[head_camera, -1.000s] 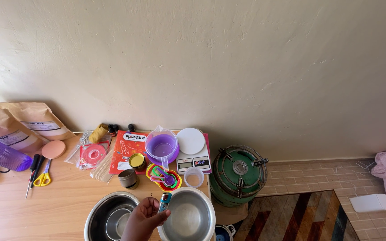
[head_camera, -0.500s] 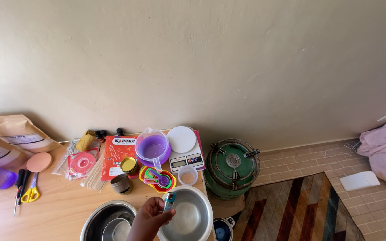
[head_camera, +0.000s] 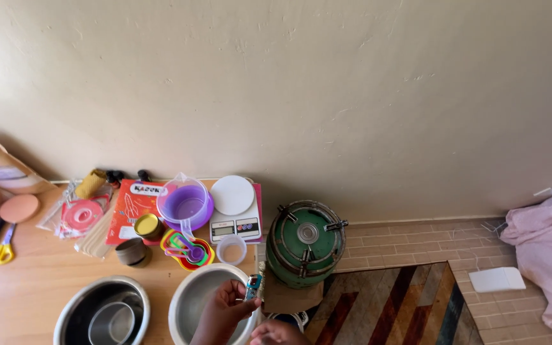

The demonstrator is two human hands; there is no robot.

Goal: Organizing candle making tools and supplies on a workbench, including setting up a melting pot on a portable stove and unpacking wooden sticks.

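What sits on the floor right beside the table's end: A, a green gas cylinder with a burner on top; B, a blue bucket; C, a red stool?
A: the green gas cylinder with a metal burner ring stands on the floor against the table.

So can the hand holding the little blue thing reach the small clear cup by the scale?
Probably yes. The left hand is over the steel bowl, and the clear cup stands just beyond with nothing between.
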